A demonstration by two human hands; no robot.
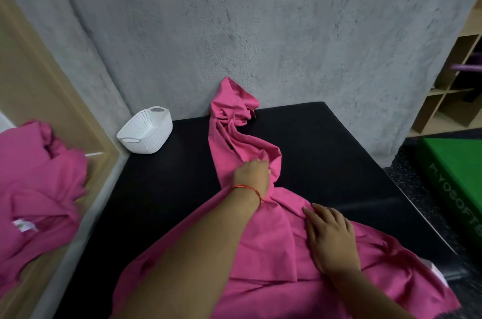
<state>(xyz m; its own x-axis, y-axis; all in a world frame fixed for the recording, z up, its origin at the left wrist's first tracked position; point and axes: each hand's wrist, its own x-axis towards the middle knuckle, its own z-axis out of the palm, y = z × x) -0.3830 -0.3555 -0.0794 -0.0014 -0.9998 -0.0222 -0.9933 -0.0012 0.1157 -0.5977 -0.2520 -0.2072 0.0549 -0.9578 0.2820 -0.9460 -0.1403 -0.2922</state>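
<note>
Pink cloth (263,256) sprawls across the black mat (167,188); my right hand (331,238) presses it with straight fingers, while my left hand (251,177) grips its bunched middle.

Two hands (251,178) (331,238), one white basket (146,131), one pink cloth (260,240) on the table (326,141).

I read one legible marking. The green box (456,183) at the right edge carries white capital letters running along its side face: "YOSOFT" is clear, the letters before and after it are blurred or cut off. A small white tag (24,225) sits on the pink fabric (39,175) at the left edge; its print is too small to read. A pale tag (436,270) at the right border of the pink cloth (260,240) is also illegible.
</note>
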